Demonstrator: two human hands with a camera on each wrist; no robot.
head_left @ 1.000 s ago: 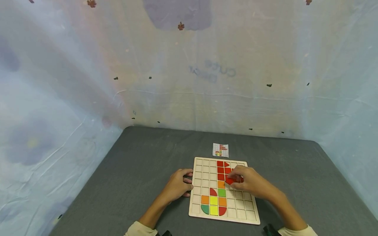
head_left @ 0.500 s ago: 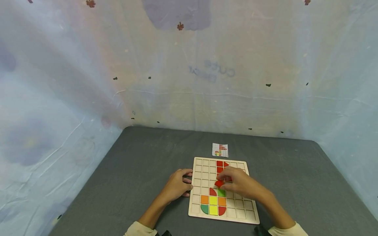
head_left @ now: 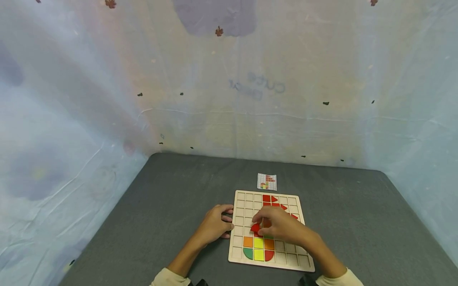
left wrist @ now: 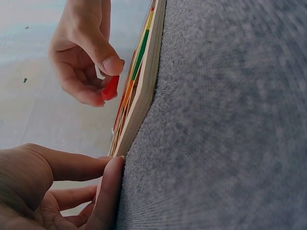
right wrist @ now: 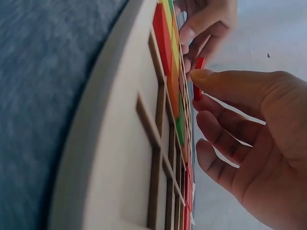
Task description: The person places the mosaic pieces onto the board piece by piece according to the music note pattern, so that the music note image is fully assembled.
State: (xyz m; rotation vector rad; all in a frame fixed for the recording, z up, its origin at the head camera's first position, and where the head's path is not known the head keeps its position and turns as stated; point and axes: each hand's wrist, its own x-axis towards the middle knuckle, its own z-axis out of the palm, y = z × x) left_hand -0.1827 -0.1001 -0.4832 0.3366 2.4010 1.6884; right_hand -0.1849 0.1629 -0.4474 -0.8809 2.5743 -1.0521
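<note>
My right hand (head_left: 280, 226) pinches a small red quarter-circle-like tile (head_left: 255, 228) between thumb and fingertips, close over the wooden grid board (head_left: 240, 212). Edge-on, that tile (right wrist: 198, 88) shows in the right wrist view, apart from the board's surface. Beneath it, partly covered, lies another red tile (head_left: 257, 234) in a cell. My left hand (head_left: 214, 226) rests at the board's left edge, its thumb and fingertips spread along the rim. Lower on the board sit yellow squares (head_left: 259, 254), orange squares (head_left: 248, 242), a green quarter circle (head_left: 248, 253) and a red one (head_left: 269, 256).
Behind the board lies a small printed card (head_left: 266, 182) with a coloured grid pattern. Red squares and triangles (head_left: 274, 199) fill cells at the board's top, partly hidden by the right hand. A dark grey table (head_left: 193, 178) carries everything, with a pale fabric sheet (head_left: 229, 131) hanging around it.
My right hand has carried the red tile leftward and a little nearer across the board, from the red rows to above the lower red tile. The left hand has stayed put.
</note>
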